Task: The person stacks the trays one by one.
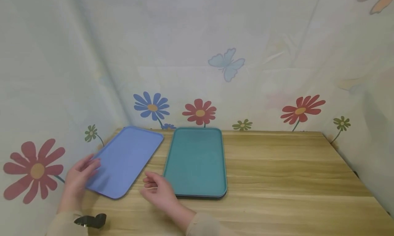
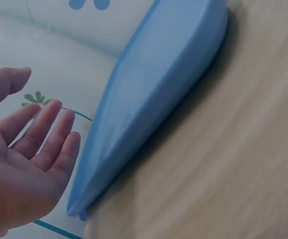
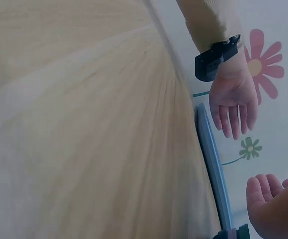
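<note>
A blue tray (image 1: 126, 160) lies slanted on the left of the table. My left hand (image 1: 80, 176) hovers over its left edge, and the left wrist view shows that hand (image 2: 32, 164) apart from the tray (image 2: 148, 84) with relaxed, spread fingers. Between the two trays, near the front, is my right hand (image 1: 160, 191), its fingers loosely bent around nothing. A teal tray (image 1: 197, 160) lies to the right of that hand, with a darker edge showing beneath its rim. Both hands (image 3: 233, 107) appear in the right wrist view, holding nothing.
The wood-grain table (image 1: 286, 174) extends to the right of the teal tray. A pale cloth backdrop (image 1: 172, 41) with printed flowers and butterflies stands behind the table and along its sides. A black strap device (image 1: 90, 221) sits on the left wrist.
</note>
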Demonstrator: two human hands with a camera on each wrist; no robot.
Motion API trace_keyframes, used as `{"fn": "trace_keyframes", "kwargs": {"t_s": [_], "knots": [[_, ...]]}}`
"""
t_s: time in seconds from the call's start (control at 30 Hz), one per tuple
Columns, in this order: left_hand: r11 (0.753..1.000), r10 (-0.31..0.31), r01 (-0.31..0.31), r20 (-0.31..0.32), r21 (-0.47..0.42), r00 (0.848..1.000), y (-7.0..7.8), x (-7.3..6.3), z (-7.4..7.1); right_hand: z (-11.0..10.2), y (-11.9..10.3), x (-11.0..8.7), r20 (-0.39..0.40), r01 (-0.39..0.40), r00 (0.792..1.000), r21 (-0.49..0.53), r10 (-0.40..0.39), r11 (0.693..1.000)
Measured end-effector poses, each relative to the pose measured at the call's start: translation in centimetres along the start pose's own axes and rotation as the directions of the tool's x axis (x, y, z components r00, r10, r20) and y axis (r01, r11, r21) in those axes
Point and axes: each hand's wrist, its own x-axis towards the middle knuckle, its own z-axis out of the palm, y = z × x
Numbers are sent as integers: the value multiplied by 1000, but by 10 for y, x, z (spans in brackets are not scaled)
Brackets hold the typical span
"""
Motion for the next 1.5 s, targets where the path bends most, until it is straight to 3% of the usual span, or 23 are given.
{"fn": "trace_keyframes", "kwargs": {"t_s": [0.13,0.27,0.5,0.63,0.77,0.87,1.03,1.2,1.23,1.5], "knots": [[999,43,-43,18,30,999,-5,3,-5,7,2,0,-14,-4,1000,5,4,1000],[989,80,-77,-15,129,997,-9,4,-9,13,4,0,-6,-16,1000,-31,15,999],[916,82,-28,-118,400,990,-14,6,-11,18,7,3,-12,-56,998,-99,55,994],[886,81,-10,-133,463,988,-17,9,-11,21,8,7,-25,-57,998,-127,54,990],[814,140,-76,-67,575,988,-22,12,-16,24,7,9,-28,-52,998,-184,48,981],[755,206,-150,-14,638,979,-26,14,-18,26,8,11,-38,-75,997,-245,68,966],[700,282,-247,58,670,958,-28,15,-20,31,11,13,-59,-108,994,-327,94,939],[666,245,-264,129,697,961,-30,17,-25,33,14,15,-64,-111,993,-355,94,928],[650,235,-267,146,711,961,-31,17,-26,34,14,15,-64,-112,993,-358,96,927],[469,171,-342,296,814,940,-34,23,-29,33,14,12,-49,-108,994,-386,96,916]]}}
